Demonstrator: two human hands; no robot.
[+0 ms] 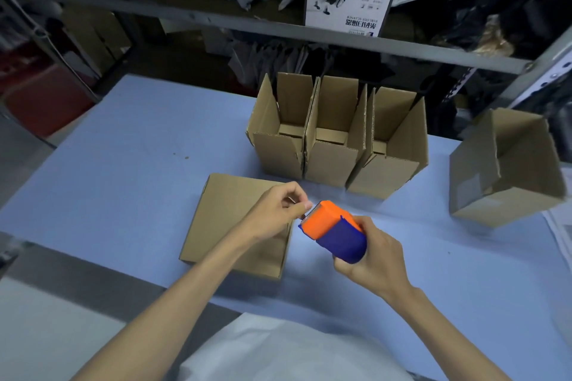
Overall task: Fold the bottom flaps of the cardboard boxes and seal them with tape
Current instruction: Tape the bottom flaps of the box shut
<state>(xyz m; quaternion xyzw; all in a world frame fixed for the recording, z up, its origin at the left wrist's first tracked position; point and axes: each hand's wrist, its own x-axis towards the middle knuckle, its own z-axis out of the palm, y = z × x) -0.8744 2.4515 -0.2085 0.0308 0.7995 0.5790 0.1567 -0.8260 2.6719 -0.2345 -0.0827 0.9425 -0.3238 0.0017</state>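
Holding an orange-and-blue tape dispenser (334,233) in the right hand (371,260), fingers wrapped tight round its blue body, orange end tilted up-left. Left hand (278,213) pinches thumb and finger together at the dispenser's toothed edge; tape itself too thin to make out. Both hands hover above the right side of a flat-topped box (235,219) lying on the blue table (123,148), flaps closed. Behind it three open boxes (334,139) stand in a row, touching, flaps up. Fourth box (507,170) lies tipped on its side at the right, well apart. Shelf (278,28) behind holds a white carton (346,6) and bags
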